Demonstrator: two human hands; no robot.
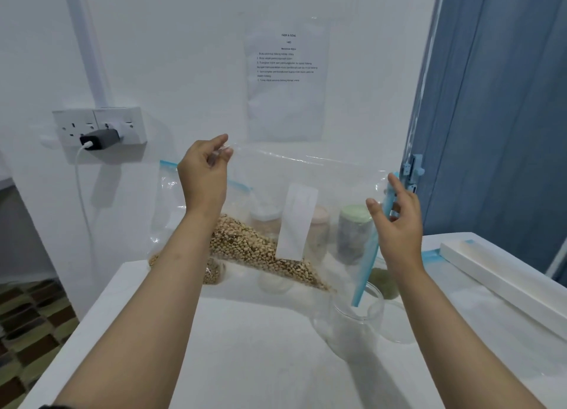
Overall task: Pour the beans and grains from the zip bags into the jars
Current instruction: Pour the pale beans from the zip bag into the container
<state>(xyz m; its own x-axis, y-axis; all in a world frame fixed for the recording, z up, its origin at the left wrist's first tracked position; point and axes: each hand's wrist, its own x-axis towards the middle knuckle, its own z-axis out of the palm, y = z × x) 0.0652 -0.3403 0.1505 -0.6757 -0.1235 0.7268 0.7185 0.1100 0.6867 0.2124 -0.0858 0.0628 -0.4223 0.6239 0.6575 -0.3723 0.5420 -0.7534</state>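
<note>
White bench (pixel 245 347) ran under everything, pushed up against the white wall (pixel 184 40); blue curtain (pixel 506 101) on the right. I held the big clear zip bag (pixel 306 175) up above the bench, turned sideways so its blue zip strip (pixel 369 255) hung down the right edge, the strip's lower end dipping into the mouth of the empty glass jar (pixel 352 325) below. Beans (pixel 264 252) sat heaped in the bag's lower left part, a white label (pixel 296 221) across its middle. My left hand (pixel 204 175) pinched the bag's upper left corner between thumb and fingers. My right hand (pixel 395 221) was at the zip edge, thumb and fingers loosely curved around the strip, fingers partly spread. A second zip bag (pixel 167 200) with beans leaned behind my left arm. Seen blurred through the plastic: a green-lidded jar (pixel 352 230) and other jars near the wall. Printed sheet (pixel 287 83) taped to the wall, sockets (pixel 98 126) with a black charger (pixel 99 138) plugged in at left.
</note>
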